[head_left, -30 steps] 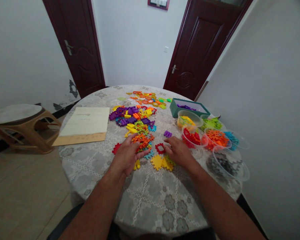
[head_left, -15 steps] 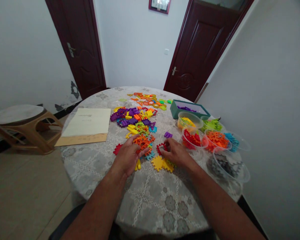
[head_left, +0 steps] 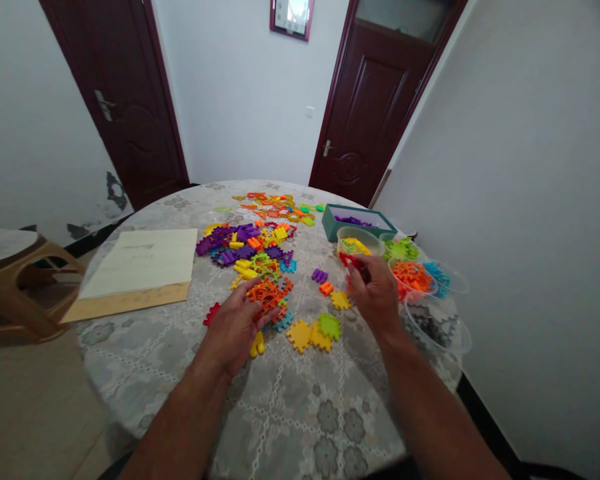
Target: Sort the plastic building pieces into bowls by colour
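Head view: on the round table [head_left: 290, 413], the left hand [head_left: 233, 327] lies spread flat on the orange pieces [head_left: 266, 292]. At its 2 o'clock the right hand [head_left: 377, 297] pinches a red piece [head_left: 349, 260] near the yellow-filled bowl [head_left: 367, 231]; I think such a light pinch may let it slip.

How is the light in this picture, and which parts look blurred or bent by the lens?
Head view throughout: soft, even light, hardly any shadows; the wide lens tilts the left dark red wooden door outward; the right hand, pinching a red plastic piece, looks slightly blurred; the left hand on the orange plastic pieces is sharper.
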Demonstrator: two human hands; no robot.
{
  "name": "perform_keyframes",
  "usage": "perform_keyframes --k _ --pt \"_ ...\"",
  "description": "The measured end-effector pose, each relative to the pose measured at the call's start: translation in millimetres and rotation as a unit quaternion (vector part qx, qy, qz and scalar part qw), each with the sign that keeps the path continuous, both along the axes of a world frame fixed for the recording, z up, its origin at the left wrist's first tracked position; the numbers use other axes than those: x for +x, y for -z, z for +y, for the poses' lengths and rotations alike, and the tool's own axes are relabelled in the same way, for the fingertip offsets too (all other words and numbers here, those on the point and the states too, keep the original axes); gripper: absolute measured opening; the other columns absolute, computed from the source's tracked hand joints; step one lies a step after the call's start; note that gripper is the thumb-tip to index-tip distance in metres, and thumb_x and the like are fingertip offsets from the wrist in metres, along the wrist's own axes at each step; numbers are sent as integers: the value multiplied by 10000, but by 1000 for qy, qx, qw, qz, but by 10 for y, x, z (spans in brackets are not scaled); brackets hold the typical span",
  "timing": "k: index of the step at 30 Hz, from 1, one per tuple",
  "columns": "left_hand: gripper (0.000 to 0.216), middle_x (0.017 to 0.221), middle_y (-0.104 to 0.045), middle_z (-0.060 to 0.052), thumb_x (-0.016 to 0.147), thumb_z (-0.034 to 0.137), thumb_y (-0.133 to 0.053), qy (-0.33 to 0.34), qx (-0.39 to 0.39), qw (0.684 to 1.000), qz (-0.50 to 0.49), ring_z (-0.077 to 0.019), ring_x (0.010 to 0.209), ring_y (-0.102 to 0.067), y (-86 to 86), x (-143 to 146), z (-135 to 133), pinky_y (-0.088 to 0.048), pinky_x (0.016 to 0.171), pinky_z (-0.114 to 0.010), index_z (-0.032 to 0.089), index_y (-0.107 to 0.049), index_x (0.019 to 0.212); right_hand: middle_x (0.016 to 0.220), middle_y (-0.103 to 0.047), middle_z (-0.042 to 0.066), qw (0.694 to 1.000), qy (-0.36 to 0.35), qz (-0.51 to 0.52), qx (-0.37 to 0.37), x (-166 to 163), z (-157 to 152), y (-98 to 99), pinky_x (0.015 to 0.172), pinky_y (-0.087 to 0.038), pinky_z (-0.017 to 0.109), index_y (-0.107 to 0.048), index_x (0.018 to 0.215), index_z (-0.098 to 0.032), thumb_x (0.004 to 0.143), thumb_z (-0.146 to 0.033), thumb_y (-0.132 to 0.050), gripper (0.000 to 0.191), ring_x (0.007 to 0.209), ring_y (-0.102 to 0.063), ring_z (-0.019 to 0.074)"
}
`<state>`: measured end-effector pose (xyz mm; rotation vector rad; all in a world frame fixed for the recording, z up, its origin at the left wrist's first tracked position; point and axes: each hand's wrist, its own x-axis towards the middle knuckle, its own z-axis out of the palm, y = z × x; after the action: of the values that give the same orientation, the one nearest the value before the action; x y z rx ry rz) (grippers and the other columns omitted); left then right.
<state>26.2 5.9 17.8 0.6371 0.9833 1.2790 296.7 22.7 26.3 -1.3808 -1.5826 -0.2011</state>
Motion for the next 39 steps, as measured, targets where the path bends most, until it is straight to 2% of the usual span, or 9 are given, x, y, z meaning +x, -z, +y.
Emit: perform_keyframes --k 4,7,14,20,24,27,31,35,39 --pt "542 1145 -710 -93 753 88 -663 -3 0 1000 10 -212 1004 -747 13 18 15 -692 896 -411 180 -660 1288 1045 -699 130 991 123 -49 14 362 82 -59 935 -510 436 -706 1121 -175 972 -312 -562 248 977 -624 273" --pt "572 1167 -713 -91 752 106 -687 4 10 1000 11 -223 999 -751 53 26 38 -691 912 -454 183 -653 1318 1054 -709 133 991 128 -30 12 402 114 -27 946 -515 440 -705 1154 -171 984 -311 -512 293 992 -639 277" --pt "652 1352 -712 -106 781 160 -744 84 22 995 48 -249 1123 -743 97 50 55 -672 940 -399 217 -636 1421 1020 -704 72 992 -92 46 -75 -128 39 99 879 -523 348 -704 1159 -212 1016 -236 -488 260 941 -659 215" --pt "688 1554 -600 -121 831 260 -779 144 64 983 98 -309 1313 -666 160 53 47 -641 991 -390 245 -600 1495 1029 -717 47 945 -253 50 -199 -483 -116 123 873 -496 307 -726 1105 -220 1062 -311 -543 209 960 -662 181" --pt "676 1649 -497 -108 854 369 -810 181 107 968 135 -348 1442 -560 150 67 -6 -635 1003 -412 293 -608 1495 927 -706 -5 898 -279 124 -315 -627 -166 152 671 -455 253 -726 1152 -220 960 -395 -724 260 751 -604 139" --pt "693 1666 -471 -115 831 386 -837 185 119 963 157 -357 1435 -568 73 104 -55 -648 971 -413 302 -615 1483 828 -662 -30 883 -276 154 -348 -644 -176 96 592 -405 234 -728 1091 -204 901 -336 -764 234 670 -540 120" --pt "739 1591 -541 -168 819 433 -835 189 113 958 186 -345 1179 -742 -22 101 -57 -673 880 -444 273 -583 1494 886 -692 -9 920 -224 128 -294 -356 -207 -207 642 -448 248 -709 1130 -202 920 -330 -711 245 717 -584 132" --pt "619 1402 -683 -161 814 464 -817 131 130 957 223 -311 1076 -774 -62 -38 20 -673 865 -431 217 -663 1360 929 -707 26 981 -46 1 -188 393 -140 -580 719 -474 282 -665 1307 -194 941 -308 -658 383 771 -619 157" --pt "521 1290 -734 -145 804 450 -803 56 125 964 230 -288 1017 -780 -59 -232 98 -681 817 -417 193 -696 1245 936 -741 63 962 97 -68 -248 1308 119 -745 716 -467 272 -733 1165 -164 897 -257 -703 285 781 -644 162"
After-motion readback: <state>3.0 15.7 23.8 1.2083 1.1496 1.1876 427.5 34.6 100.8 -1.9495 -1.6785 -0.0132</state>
